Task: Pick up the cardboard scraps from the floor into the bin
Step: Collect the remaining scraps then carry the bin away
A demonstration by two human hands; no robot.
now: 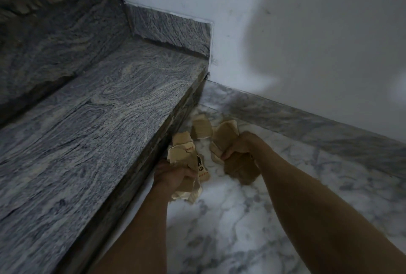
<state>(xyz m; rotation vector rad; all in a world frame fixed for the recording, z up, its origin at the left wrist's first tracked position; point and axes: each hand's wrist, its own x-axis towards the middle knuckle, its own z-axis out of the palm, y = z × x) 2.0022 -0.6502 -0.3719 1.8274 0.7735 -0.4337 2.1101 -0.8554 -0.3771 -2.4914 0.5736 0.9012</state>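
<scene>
My left hand (170,174) grips a bunch of torn brown cardboard scraps (183,155), some with black and red print, low beside the stair riser. My right hand (240,145) grips another stack of cardboard scraps (224,137), with more pieces hanging in shadow under the wrist. One loose cardboard scrap (201,129) lies on the white marble floor (241,218) between the two bunches, near the corner. No bin is in view.
A grey granite stair step (98,119) rises on the left, with a second riser above it. A white wall (307,32) with a marble skirting (307,124) closes off the right and far side, forming a tight corner.
</scene>
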